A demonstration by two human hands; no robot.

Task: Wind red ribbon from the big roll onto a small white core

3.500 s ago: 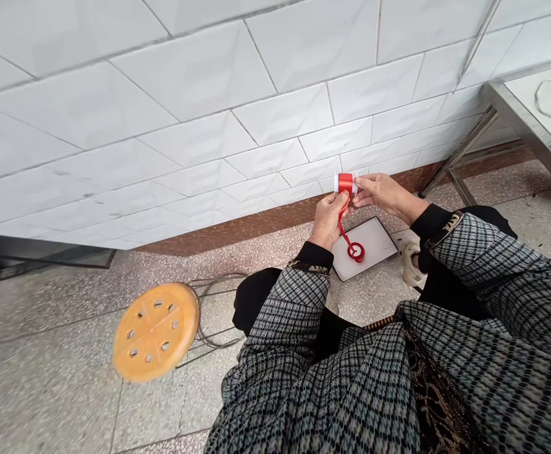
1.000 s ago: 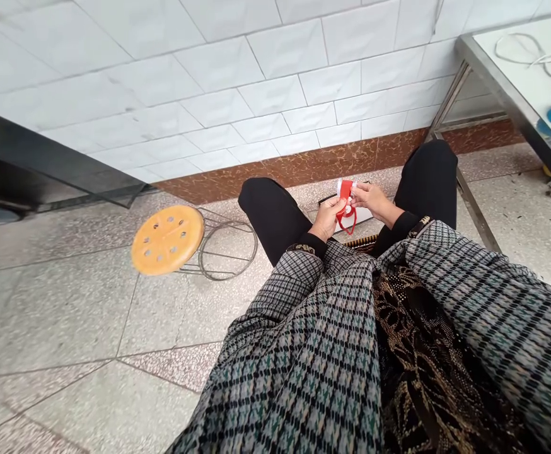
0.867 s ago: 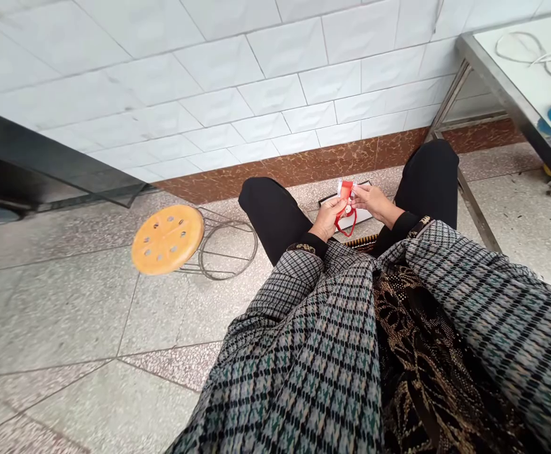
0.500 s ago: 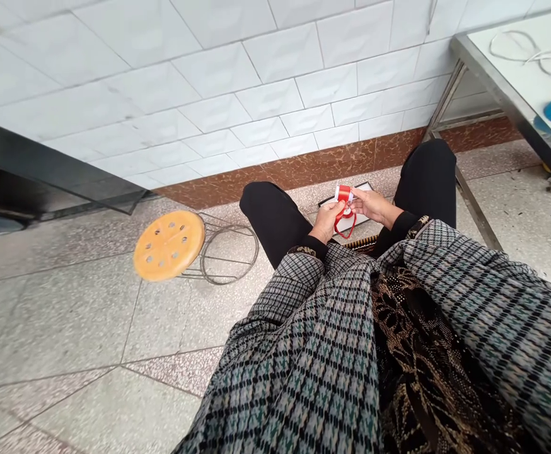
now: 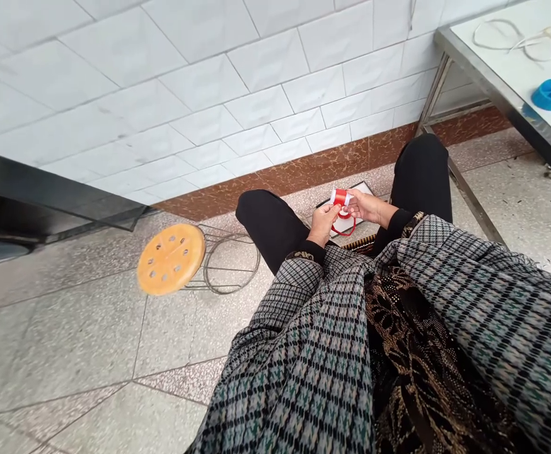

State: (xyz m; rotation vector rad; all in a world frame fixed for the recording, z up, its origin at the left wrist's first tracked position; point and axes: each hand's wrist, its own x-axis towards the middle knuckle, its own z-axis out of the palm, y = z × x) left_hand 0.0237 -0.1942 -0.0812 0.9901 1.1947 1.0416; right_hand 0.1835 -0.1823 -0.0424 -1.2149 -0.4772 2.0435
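Observation:
Between my knees, both hands are around a spool wound with red ribbon or thread [image 5: 340, 196], which has white ends. My left hand [image 5: 321, 224] is closed, its fingertips pinched at the lower side of the spool. My right hand [image 5: 369, 207] grips the spool's right end with thumb and fingers. From under the fingers hangs a red loop [image 5: 344, 234], with another small red and white part beside it that the fingers partly cover. Below the hands lies a flat white panel with a dark edge [image 5: 363, 188], mostly hidden.
An orange round-topped stool [image 5: 170, 260] with a wire frame lies on its side on the tiled floor at the left. On the right stands a metal-edged table [image 5: 493, 60] bearing white cords [image 5: 540, 45] and a blue round holder [image 5: 550, 96]. A tiled wall [image 5: 261, 69] rises ahead.
The view has shifted slightly. The spool has tilted a little to the left, and the red loop hangs wider. Both hands stay on it.

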